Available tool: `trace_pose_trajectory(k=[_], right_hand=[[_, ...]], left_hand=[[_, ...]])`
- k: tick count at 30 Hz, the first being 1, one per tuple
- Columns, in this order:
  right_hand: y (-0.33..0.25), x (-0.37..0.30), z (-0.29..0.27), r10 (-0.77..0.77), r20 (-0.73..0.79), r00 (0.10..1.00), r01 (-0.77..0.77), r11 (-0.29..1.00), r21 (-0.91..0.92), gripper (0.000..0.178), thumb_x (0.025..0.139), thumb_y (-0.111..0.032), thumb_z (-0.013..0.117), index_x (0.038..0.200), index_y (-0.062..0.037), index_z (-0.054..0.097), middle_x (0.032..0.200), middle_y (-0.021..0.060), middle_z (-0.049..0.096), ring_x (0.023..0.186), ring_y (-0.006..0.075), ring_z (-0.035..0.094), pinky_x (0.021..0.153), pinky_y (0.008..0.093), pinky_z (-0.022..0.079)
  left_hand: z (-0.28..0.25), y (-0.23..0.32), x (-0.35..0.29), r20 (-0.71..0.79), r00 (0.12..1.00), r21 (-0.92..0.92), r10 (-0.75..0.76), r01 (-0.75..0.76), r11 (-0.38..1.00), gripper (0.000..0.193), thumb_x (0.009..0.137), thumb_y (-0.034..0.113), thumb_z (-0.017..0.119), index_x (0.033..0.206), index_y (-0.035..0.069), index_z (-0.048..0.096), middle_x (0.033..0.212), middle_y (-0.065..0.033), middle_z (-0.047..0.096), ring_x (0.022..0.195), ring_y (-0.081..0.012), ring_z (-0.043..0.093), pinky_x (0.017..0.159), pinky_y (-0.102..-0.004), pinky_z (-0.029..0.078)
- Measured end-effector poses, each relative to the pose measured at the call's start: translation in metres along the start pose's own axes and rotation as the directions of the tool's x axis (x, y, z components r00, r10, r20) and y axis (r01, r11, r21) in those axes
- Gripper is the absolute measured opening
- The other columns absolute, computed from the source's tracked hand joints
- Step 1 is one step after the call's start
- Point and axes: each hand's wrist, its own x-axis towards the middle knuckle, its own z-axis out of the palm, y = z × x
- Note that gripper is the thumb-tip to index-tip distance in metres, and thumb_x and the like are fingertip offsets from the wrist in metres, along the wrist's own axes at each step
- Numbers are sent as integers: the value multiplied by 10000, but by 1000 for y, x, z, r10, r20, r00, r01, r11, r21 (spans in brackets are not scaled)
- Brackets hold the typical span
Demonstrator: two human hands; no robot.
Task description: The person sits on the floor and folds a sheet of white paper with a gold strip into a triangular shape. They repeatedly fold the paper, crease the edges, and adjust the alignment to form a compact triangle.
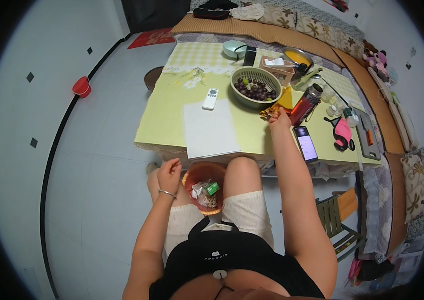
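My right hand (278,119) reaches across the yellow-green table (162,120) and pinches a crinkled golden wrapper (273,110) just below the green colander of dark grapes (256,88). My left hand (169,173) hovers loosely curled over my left knee, a bangle on the wrist, holding nothing that I can see. Between my knees stands an orange waste bin (206,186) with paper scraps and a small green box inside.
On the table lie a white sheet of paper (209,130), a white remote (211,98), a red bottle (305,104), a phone with a lit screen (306,144), a pink object, a tissue box and bowls. A sofa runs along the back and right. A folding chair (339,220) stands at my right.
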Motion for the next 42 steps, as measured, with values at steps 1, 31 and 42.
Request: trace_pose_trajectory(k=[1, 31, 42], right_hand=[[3, -4, -6, -61, -20, 998, 61, 997, -42, 215, 983, -221, 628, 825, -127, 516, 640, -22, 454, 478, 88, 405, 398, 223, 259], [63, -83, -37, 360, 866, 348, 909, 97, -406, 525, 779, -223, 806, 1260, -72, 658, 1293, 159, 617, 1199, 302, 572, 1038, 373, 448], [94, -43, -19, 133, 758, 639, 753, 95, -651, 243, 853, -252, 768, 881, -14, 723, 704, 39, 644, 633, 121, 531, 618, 290, 441]], left_hand=[[1, 10, 2, -4, 996, 166, 95, -93, 982, 255, 867, 26, 693, 1120, 4, 677, 950, -80, 673, 772, -137, 648, 654, -250, 513], [27, 26, 101, 359, 933, 20, -7, 0, 1000, 131, 766, 117, 796, 864, 63, 728, 1009, -101, 736, 1187, -276, 612, 1037, -389, 436], [38, 3, 137, 206, 974, 136, 90, -120, 983, 581, 612, 141, 886, 1138, 34, 665, 1173, -144, 649, 1145, -287, 600, 991, -369, 481]])
